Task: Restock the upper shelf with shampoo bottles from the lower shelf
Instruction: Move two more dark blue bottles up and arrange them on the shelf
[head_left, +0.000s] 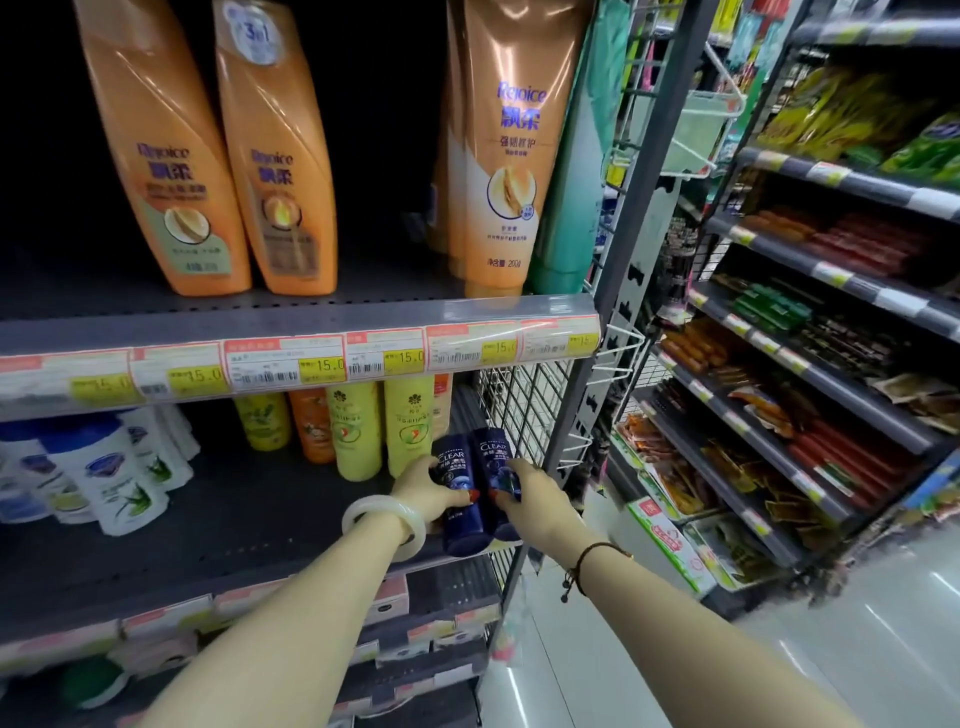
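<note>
Left hand (426, 486) and right hand (524, 488) each clamp 1 blue bottle (457, 467) at the lower shelf (260, 519) right edge; lifting upright should clear the price rail (311, 358).

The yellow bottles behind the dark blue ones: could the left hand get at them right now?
Probably not yet: the left hand is wrapped around a dark blue bottle, though the yellow bottles stand unblocked just behind.

Upper shelf (291, 332): two bottles (208, 156) standing left, tubes (498, 156) right, gap between. Lower shelf (234, 525) beneath: white bottles (111, 473) left, more bottles (363, 426) at centre back. At its right front edge, two small bottles (478, 488) side by side, touching, left hand (428, 486) on one, right hand (524, 493) on the other. Snack shelves (810, 364) off right, across the aisle.
</note>
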